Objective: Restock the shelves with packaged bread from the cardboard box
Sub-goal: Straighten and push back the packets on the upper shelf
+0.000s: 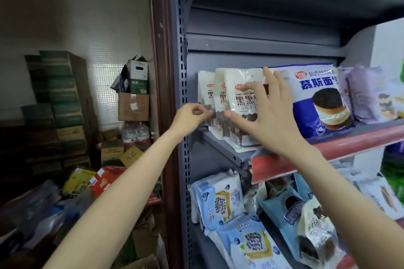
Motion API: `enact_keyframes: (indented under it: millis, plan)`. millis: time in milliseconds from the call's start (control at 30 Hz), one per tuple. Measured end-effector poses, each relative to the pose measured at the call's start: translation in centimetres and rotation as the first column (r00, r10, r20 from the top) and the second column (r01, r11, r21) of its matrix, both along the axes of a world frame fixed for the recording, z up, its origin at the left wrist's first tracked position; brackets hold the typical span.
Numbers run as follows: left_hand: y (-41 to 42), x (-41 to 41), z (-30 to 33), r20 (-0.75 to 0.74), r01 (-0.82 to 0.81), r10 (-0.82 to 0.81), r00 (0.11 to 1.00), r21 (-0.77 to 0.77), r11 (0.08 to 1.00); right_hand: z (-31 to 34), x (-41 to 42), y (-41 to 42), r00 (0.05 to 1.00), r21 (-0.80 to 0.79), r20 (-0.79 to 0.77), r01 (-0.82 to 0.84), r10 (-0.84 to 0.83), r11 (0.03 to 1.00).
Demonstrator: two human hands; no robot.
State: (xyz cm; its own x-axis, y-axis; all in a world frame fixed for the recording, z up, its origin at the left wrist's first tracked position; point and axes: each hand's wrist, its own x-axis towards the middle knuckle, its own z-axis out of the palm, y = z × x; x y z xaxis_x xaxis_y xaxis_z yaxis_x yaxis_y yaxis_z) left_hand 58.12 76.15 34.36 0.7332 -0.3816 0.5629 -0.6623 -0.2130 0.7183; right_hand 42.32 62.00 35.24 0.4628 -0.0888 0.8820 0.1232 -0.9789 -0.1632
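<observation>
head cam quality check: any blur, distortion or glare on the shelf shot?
Head view: wide-angle bending curves the shelf upright and the red shelf edge. The left hand is slightly smeared at the fingers, while the right hand is sharper. The white bread packs show soft glare. The stacked boxes at left are dim and soft.

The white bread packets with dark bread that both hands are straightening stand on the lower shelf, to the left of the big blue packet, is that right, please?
Not quite: the head view shows the white bread packets on the upper shelf, not the lower one. They do stand left of the big blue packet, with the left hand and right hand on them.
</observation>
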Motion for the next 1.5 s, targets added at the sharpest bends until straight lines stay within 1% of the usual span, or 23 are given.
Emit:
enact_keyframes:
  millis: [133, 200, 267, 333, 367, 400, 467, 533, 567, 667, 733, 833, 900, 967, 1033, 1067, 1133, 1167, 1200, 1267, 1367, 1400, 1500]
  plan:
    - [0.2, 0.3, -0.6, 0.19, -0.014, 0.005, 0.982, 0.043, 0.999, 0.0, 0.0, -0.1, 1.0, -0.017, 0.006, 0.015, -0.015, 1.0]
    - [0.9, 1.0, -1.0, 0.172, 0.035, -0.042, 0.984, 0.044, 0.998, 0.0, -0.1, -0.2, 1.0, -0.019, 0.0, 0.015, -0.015, 1.0]
    - [1.8, 1.8, -1.1, 0.122, 0.053, -0.046, 0.992, -0.057, 0.997, -0.1, -0.3, -0.3, 1.0, -0.022, -0.011, 0.011, -0.011, 1.0]
    - [2.5, 2.9, -0.6, 0.166, -0.077, 0.104, 0.981, -0.165, 0.983, -0.2, -0.3, -0.4, 1.0, -0.034, -0.012, 0.017, -0.018, 0.999]
    - [2.8, 3.7, -0.3, 0.214, -0.158, 0.193, 0.958, -0.168, 0.973, -0.2, -0.3, -0.4, 1.0, -0.042, -0.011, 0.024, -0.024, 0.999]
    - [3.0, 4.3, 0.1, 0.259, -0.216, 0.247, 0.934, -0.14, 0.966, -0.2, -0.2, -0.4, 1.0, -0.048, -0.011, 0.028, -0.029, 0.998]
    - [2.9, 5.3, 0.7, 0.306, -0.255, 0.251, 0.918, -0.025, 0.967, -0.1, -0.1, -0.4, 0.999, -0.044, -0.017, 0.028, -0.029, 0.999]
    - [2.3, 6.0, 1.0, 0.301, -0.253, 0.219, 0.928, 0.078, 0.964, 0.0, -0.1, -0.1, 0.999, -0.028, -0.034, 0.025, -0.026, 0.999]
    - [1.9, 6.3, 1.0, 0.302, -0.251, 0.21, 0.93, 0.103, 0.963, 0.0, -0.1, 0.0, 0.999, -0.021, -0.044, 0.025, -0.026, 0.999]
    - [0.6, 6.7, 1.2, 0.312, -0.235, 0.19, 0.931, 0.114, 0.965, 0.1, -0.1, 0.2, 0.997, -0.005, -0.069, 0.023, -0.023, 1.0]
    - [-0.2, 6.9, 1.4, 0.317, -0.26, 0.213, 0.924, 0.112, 0.959, 0.1, -0.1, 0.2, 0.997, -0.002, -0.078, 0.028, -0.028, 1.0]
    - [-0.9, 7.3, 1.3, 0.308, -0.275, 0.236, 0.922, 0.091, 0.957, 0.0, -0.1, 0.1, 0.995, -0.004, -0.09, 0.037, -0.038, 0.999]
    - [-0.9, 7.5, 1.2, 0.284, -0.218, 0.192, 0.939, 0.061, 0.974, 0.0, -0.1, 0.0, 0.995, -0.006, -0.093, 0.038, -0.039, 0.999]
    - [-0.4, 7.4, 1.3, 0.246, -0.156, 0.156, 0.957, -0.019, 0.988, -0.1, -0.1, -0.1, 0.995, -0.011, -0.096, 0.04, -0.04, 0.999]
    - [0.4, 7.6, 1.6, 0.23, -0.179, 0.199, 0.953, -0.105, 0.978, -0.1, -0.2, 0.0, 0.995, -0.011, -0.094, 0.042, -0.042, 0.999]
    - [0.8, 7.8, 1.8, 0.24, -0.21, 0.232, 0.943, -0.114, 0.971, -0.1, -0.2, 0.0, 0.995, -0.011, -0.091, 0.041, -0.042, 0.999]
    - [1.3, 8.0, 2.1, 0.369, -0.315, 0.301, 0.879, -0.026, 0.949, -0.2, -0.1, 0.0, 0.996, -0.01, -0.081, 0.035, -0.036, 0.999]
    - [1.3, 8.1, 2.2, 0.441, -0.36, 0.308, 0.843, 0.037, 0.932, -0.2, -0.1, 0.0, 0.997, -0.01, -0.076, 0.033, -0.034, 0.999]
    - [1.1, 8.1, 2.3, 0.472, -0.369, 0.29, 0.833, 0.083, 0.926, -0.1, -0.1, 0.0, 0.997, -0.009, -0.074, 0.033, -0.034, 0.999]
    - [0.5, 7.9, 2.6, 0.429, -0.291, 0.214, 0.878, 0.121, 0.949, -0.1, -0.1, 0.0, 0.997, -0.008, -0.074, 0.036, -0.037, 0.999]
    - [-0.3, 7.6, 3.1, 0.297, -0.115, 0.097, 0.95, 0.043, 0.992, -0.1, 0.0, 0.1, 0.996, -0.014, -0.078, 0.035, -0.036, 0.999]
    - [-0.5, 7.5, 3.2, 0.288, -0.11, 0.094, 0.953, 0.037, 0.993, -0.1, 0.0, 0.0, 0.996, -0.014, -0.081, 0.034, -0.035, 0.999]
    - [-1.1, 7.4, 3.4, 0.368, -0.254, 0.185, 0.911, 0.149, 0.956, -0.1, -0.1, 0.0, 0.996, -0.01, -0.079, 0.036, -0.037, 0.999]
